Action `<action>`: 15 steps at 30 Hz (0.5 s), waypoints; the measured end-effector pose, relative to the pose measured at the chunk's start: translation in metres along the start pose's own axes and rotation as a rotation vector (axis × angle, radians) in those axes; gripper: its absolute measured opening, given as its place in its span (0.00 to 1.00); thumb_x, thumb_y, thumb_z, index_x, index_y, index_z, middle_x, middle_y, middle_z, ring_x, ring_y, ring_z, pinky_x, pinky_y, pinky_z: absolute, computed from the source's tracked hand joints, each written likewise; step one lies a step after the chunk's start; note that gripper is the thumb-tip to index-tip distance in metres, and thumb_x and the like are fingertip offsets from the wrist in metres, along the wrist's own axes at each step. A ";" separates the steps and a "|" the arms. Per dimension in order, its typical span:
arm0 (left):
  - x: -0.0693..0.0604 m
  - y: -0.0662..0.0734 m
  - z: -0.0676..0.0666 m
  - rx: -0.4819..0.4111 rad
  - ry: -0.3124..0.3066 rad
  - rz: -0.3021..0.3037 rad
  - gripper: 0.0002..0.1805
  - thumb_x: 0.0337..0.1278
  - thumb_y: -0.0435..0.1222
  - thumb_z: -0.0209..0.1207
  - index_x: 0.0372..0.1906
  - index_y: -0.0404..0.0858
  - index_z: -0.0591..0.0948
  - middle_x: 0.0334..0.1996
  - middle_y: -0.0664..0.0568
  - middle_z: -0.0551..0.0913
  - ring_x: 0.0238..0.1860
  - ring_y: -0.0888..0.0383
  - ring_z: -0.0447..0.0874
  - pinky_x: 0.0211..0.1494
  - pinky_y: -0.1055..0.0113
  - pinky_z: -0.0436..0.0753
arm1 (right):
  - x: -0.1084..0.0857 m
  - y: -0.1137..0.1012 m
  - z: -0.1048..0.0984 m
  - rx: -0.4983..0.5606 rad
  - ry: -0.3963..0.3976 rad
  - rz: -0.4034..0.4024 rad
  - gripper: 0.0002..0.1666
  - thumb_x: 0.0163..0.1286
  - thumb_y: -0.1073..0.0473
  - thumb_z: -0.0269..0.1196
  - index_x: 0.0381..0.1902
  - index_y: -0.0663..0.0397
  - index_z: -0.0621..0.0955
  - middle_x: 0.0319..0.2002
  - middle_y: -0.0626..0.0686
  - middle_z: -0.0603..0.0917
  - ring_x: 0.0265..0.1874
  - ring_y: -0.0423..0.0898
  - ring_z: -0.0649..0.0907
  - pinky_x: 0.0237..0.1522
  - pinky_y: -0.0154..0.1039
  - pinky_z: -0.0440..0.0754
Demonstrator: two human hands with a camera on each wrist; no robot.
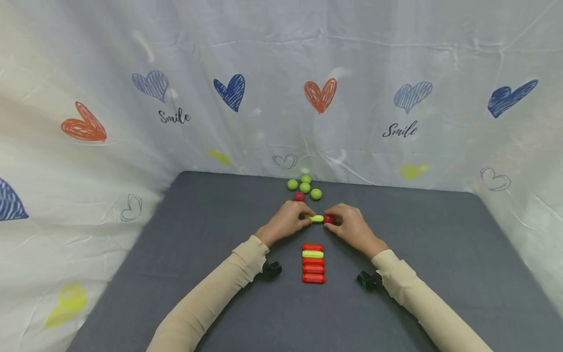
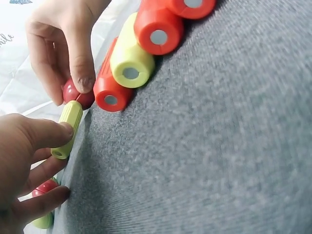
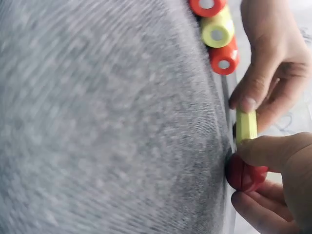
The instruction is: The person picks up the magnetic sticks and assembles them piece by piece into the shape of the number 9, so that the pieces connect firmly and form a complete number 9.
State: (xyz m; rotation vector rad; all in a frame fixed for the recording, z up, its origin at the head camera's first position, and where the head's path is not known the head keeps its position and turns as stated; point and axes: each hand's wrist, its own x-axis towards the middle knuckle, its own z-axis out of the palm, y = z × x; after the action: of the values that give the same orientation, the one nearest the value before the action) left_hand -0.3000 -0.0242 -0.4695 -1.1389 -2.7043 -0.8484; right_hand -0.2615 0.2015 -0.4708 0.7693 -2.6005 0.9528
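Note:
My left hand [image 1: 289, 221] pinches a yellow-green rod [image 1: 317, 218] between thumb and fingers. My right hand [image 1: 353, 229] holds a dark red ball [image 1: 328, 219] at the rod's right end. In the left wrist view the rod [image 2: 68, 127] meets the red ball [image 2: 78, 95], end against side. The right wrist view shows the ball [image 3: 246, 173] under my right thumb and fingers, with the rod [image 3: 247, 125] running from it to my left hand [image 3: 278, 63].
Nearer me lies a column of red rods [image 1: 313, 278] with one yellow-green rod [image 1: 313, 254] among them. Beyond my hands are several green balls [image 1: 315, 194] and a red ball [image 1: 298, 196]. A heart-printed curtain [image 1: 272, 58] stands behind the grey table [image 1: 211, 205].

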 end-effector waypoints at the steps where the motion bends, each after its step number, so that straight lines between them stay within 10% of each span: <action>1: 0.000 0.000 0.000 0.001 0.003 0.001 0.11 0.59 0.34 0.70 0.46 0.39 0.89 0.41 0.54 0.88 0.40 0.62 0.84 0.44 0.69 0.81 | 0.000 0.000 0.001 -0.032 0.008 -0.025 0.17 0.56 0.66 0.76 0.45 0.63 0.87 0.41 0.56 0.85 0.38 0.50 0.86 0.38 0.44 0.86; 15: 0.002 -0.002 0.004 0.003 0.032 0.007 0.11 0.59 0.35 0.70 0.46 0.39 0.89 0.40 0.53 0.88 0.39 0.61 0.84 0.42 0.71 0.80 | 0.008 -0.002 0.008 -0.223 -0.008 -0.087 0.11 0.58 0.64 0.76 0.40 0.57 0.89 0.37 0.52 0.84 0.33 0.47 0.83 0.36 0.44 0.83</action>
State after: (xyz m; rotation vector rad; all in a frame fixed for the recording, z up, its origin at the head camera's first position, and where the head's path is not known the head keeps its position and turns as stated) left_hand -0.3020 -0.0220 -0.4728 -1.1234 -2.6737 -0.8535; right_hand -0.2674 0.1916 -0.4719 0.8193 -2.5986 0.6238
